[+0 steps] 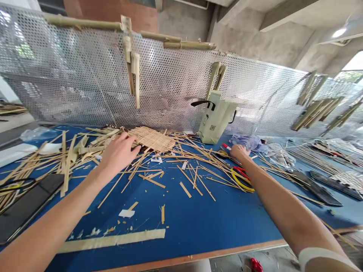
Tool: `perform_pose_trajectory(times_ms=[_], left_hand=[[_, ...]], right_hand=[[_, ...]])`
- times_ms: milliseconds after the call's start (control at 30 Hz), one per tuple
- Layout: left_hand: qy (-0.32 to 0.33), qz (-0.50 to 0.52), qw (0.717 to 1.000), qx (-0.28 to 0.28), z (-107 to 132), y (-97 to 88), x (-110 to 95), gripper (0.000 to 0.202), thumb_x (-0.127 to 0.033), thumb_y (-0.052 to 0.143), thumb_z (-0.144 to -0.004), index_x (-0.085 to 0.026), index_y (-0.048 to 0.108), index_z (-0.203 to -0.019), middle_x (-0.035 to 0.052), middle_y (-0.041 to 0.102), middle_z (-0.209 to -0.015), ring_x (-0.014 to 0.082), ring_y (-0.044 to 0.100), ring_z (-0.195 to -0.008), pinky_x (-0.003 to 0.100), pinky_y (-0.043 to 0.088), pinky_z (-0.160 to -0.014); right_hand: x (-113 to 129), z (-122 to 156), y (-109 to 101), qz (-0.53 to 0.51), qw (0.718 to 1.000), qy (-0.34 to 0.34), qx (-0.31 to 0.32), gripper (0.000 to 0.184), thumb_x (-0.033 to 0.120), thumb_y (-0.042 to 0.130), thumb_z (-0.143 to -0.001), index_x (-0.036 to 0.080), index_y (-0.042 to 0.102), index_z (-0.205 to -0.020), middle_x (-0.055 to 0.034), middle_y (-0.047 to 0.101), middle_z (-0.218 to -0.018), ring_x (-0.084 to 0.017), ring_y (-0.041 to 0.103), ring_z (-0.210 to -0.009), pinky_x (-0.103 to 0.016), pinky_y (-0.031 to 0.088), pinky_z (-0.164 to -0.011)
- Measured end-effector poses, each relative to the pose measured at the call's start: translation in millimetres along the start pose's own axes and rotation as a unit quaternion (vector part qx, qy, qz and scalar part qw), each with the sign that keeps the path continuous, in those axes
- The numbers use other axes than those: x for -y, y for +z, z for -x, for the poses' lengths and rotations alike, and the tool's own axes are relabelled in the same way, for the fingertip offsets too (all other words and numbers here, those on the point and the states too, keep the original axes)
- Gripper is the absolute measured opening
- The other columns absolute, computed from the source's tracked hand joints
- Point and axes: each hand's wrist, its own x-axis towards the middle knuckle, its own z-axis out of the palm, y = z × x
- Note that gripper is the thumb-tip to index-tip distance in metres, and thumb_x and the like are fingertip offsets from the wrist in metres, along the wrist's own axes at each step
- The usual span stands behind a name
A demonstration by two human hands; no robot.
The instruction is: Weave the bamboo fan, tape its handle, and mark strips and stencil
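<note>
While my left hand [117, 153] rests with fingers apart, fingertips touching the near left edge of the woven bamboo mat [154, 139] on the blue table [198, 219], I see my right hand [239, 151] just beyond a red-handled tool [239, 170], though I cannot tell its grip.

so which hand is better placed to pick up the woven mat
Left: the left hand rests at the edge of the woven mat; the right hand is away by the red-handled tool.

A pale green bag [215, 117] stands against the perforated screen [85, 83], a tape strip [113, 240] on the table [212, 223].
</note>
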Motion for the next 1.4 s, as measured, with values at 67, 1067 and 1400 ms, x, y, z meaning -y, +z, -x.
perform_pose_trajectory(times_ms=[67, 1067, 1400], left_hand=[[0.065, 0.045, 0.996, -0.043, 27.8, -17.4, -11.8, 0.041, -0.045, 0.047, -0.103, -0.021, 0.071, -0.126, 0.0145, 0.069, -0.131, 0.0344, 0.072, -0.11, 0.049, 0.059, -0.099], [0.114, 0.484, 0.828, 0.26, 76.0, 10.8, -49.8, 0.044, -0.061, 0.045, -0.109, -0.023, 0.059, -0.095, -0.0052, 0.053, -0.07, 0.0148, 0.048, -0.06, 0.029, 0.037, -0.061], [0.14, 0.373, 0.888, 0.227, 87.0, 13.5, -44.7, 0.035, -0.054, 0.063, -0.1, -0.024, 0.062, -0.118, -0.0072, 0.057, -0.069, 0.0181, 0.055, -0.06, 0.031, 0.035, -0.061]], right_hand=[[4.8, 11.5, -10.5, -0.018, 0.999, -0.047, -0.007, 0.033, 0.04, 0.064, -0.11, 0.017, 0.07, -0.133, -0.0126, 0.072, -0.131, -0.024, 0.073, -0.112, -0.044, 0.063, -0.095], [188.1, 225.5, 73.3, -0.761, 0.582, -0.097, 0.27, 0.039, 0.048, 0.084, -0.089, 0.024, 0.054, -0.08, 0.0114, 0.045, -0.05, -0.008, 0.028, -0.047, -0.024, 0.023, -0.049], [181.3, 229.8, 77.7, -0.756, 0.61, -0.083, 0.223, 0.022, 0.032, 0.082, -0.085, 0.023, 0.062, -0.081, 0.008, 0.05, -0.065, -0.009, 0.036, -0.054, -0.025, 0.029, -0.053]])
